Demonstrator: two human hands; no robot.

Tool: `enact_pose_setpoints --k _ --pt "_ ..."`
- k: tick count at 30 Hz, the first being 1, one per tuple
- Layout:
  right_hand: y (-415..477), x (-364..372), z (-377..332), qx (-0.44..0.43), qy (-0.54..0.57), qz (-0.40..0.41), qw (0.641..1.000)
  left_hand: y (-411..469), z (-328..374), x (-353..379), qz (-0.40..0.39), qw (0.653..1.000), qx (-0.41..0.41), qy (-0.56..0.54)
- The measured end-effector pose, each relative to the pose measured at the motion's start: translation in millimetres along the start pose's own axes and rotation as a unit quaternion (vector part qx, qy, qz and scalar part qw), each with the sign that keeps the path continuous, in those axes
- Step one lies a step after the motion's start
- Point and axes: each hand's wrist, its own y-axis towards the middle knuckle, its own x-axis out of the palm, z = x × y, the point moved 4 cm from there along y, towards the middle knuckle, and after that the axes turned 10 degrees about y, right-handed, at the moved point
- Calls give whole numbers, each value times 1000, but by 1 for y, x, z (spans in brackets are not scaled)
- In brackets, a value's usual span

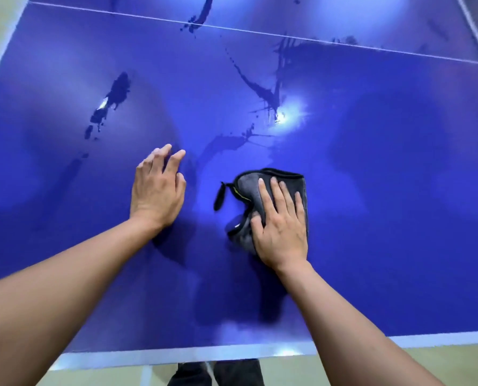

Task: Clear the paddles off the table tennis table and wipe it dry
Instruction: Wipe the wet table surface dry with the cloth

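Head view, looking down over a table tennis surface.

1. Worktop (pixel 385 176): glossy blue and fills nearly the whole frame. A white centre line (pixel 232 27) crosses the far side, running from 10 o'clock to 2 o'clock. A white edge line (pixel 176 352) borders the near side at 6 o'clock. Lamp glare shows on the sheen.

2. Cloth (pixel 249 185): grey with a black-bound edge, folded and bunched. It lies on the worktop just off frame centre toward 4 o'clock. A black hanging loop (pixel 219 196) trails from it toward 9 o'clock.

3. Right hand (pixel 281 227): palm down on the cloth, fingers straight and pointing to 12 o'clock. It presses the cloth flat against the worktop, with nothing curled round it.

4. Left hand (pixel 157 190): at 9 o'clock of the cloth and apart from it. The palm faces down, the fingers are loosely spread and slightly bent, and it holds nothing. Whether the fingertips touch the surface cannot be told.

5. Wet streak (pixel 115 98): a dark, broken patch at 11 o'clock of the left hand.

6. Wet splash (pixel 263 93): branching dark lines at 12 o'clock of the cloth, well apart from it.

7. Far puddle (pixel 201 12): a dark smear that straddles the centre line at 12 o'clock of the frame.

8. Floor (pixel 427 366): pale, visible past the near edge at 5 o'clock.

9. Trousers (pixel 232 371): dark, visible at 6 o'clock below the edge line.
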Motion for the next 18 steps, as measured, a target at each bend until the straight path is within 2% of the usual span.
enact_pose_setpoints --k 6,18 --pt "118 5 14 6 9 12 1000 81 -27 16 -31 999 23 21" --pt "379 12 24 14 -4 -16 1000 84 -25 14 -20 1000 2 13"
